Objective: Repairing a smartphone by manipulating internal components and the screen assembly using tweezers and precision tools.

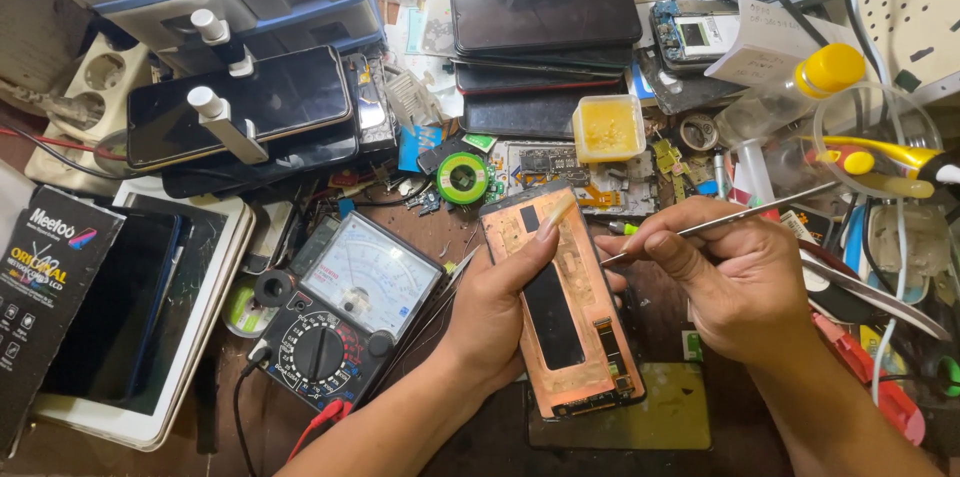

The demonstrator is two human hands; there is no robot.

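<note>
L hand (500, 302) holds phone screen (568, 307), R hand (735, 282) w/ tweezers (720, 224).

phone panel (565, 307) copper-orange, black strip | tub (608, 127) yellow | multimeter (340, 312) black

Bench is evenly, brightly lit from above, w/ soft shadows cast under the hands. Glare is seen on the dark phone screens (545, 12). Edges are bowed by wide-angle distortion; far corners perhaps slightly blurred.
</note>
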